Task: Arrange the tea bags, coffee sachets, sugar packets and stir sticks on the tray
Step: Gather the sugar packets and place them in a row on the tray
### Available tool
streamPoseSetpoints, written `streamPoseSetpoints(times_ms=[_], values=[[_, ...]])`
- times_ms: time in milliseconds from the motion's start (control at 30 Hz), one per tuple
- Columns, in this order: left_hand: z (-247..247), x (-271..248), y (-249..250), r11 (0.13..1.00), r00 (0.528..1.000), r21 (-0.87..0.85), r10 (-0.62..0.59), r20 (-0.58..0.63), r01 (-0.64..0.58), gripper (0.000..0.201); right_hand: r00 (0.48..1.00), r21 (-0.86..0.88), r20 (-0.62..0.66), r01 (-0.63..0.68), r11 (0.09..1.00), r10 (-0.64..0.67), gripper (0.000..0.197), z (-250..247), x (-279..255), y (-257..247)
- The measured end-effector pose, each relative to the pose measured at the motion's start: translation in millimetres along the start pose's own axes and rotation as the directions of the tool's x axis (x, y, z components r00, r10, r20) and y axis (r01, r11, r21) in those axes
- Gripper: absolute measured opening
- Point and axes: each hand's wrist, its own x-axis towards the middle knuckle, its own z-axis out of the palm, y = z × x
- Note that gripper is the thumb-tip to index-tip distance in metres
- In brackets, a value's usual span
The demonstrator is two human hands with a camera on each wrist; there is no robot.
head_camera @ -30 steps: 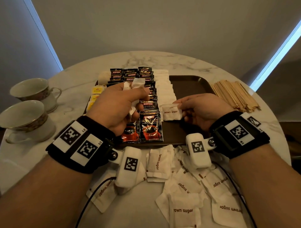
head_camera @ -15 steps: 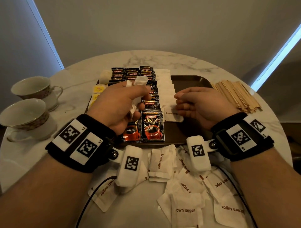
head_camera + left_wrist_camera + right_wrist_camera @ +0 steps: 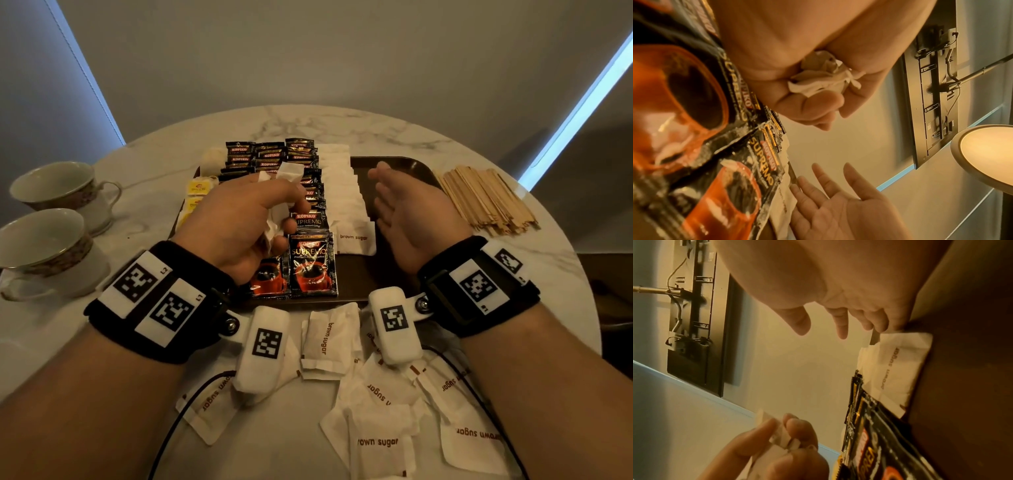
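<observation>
Loose sugar packets (image 3: 329,342): about nine white packets printed "brown sugar", scattered on the desk (image 3: 428,137) at its near edge; some overlap, so the count is not exact.
Tray (image 3: 404,168): dark brown, past the loose packets, its near rim just beyond them.
Left hand (image 3: 239,222): over the near left part of the tray; its fingers (image 3: 818,105) are curled round a bunch of crumpled white sugar packets (image 3: 287,171), number not countable.
Right hand (image 3: 407,212): over the right part of the tray, palm turned inward; its fingers (image 3: 826,181) are straight and slightly spread, holding nothing, with their tips near the right edge of the sugar row.
Coffee sachets (image 3: 311,263): black "Kopiko Supremo" sachets in three overlapping columns on the tray; two full fronts show at the near end, and the rest overlap too closely to count.
Sugar row (image 3: 354,236): one column of overlapping white packets on the tray, touching the right side of the coffee; the nearest reads "brown sugar".
Tea bags (image 3: 195,188): three yellow tags visible at the tray's left edge, partly hidden by the left hand.
Cups (image 3: 44,246): two patterned teacups on the desk, left of the tray.
Stir sticks (image 3: 486,198): one heap of wooden sticks on the desk, just right of the tray; too many to count.
</observation>
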Motion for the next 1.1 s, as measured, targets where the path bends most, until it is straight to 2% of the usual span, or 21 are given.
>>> streamPoseSetpoints(times_ms=[267,467,667,867,1100], values=[[1.9,0.1,-1.4,1.0,1.0,-0.011,-0.028,0.005,0.028,0.021,0.985,0.111,0.166,0.023,0.994,-0.041,0.054,2.0,-3.3,0.5],[1.3,-0.2,-0.5,0.999,0.999,-0.021,-0.041,-0.001,0.041,0.02,0.996,0.087,0.085,0.011,0.996,-0.019,0.057,-1.5,4.2,-2.0],[1.4,-0.5,-0.4,0.999,0.999,-0.027,-0.044,-0.009,0.043,0.014,0.989,0.066,0.146,-0.044,0.997,0.034,0.062,1.9,4.5,-9.2],[1.2,-2.8,3.2,0.997,0.998,-0.054,-0.053,-0.017,0.052,0.016,0.993,0.046,0.09,-0.08,0.996,0.075,0.06,-1.5,28.3,-24.6],[2.7,-5.4,4.0,0.996,0.997,-0.048,-0.071,0.019,0.072,0.017,0.983,0.041,0.116,-0.15,0.988,0.144,0.067,6.8,55.9,-34.9]])
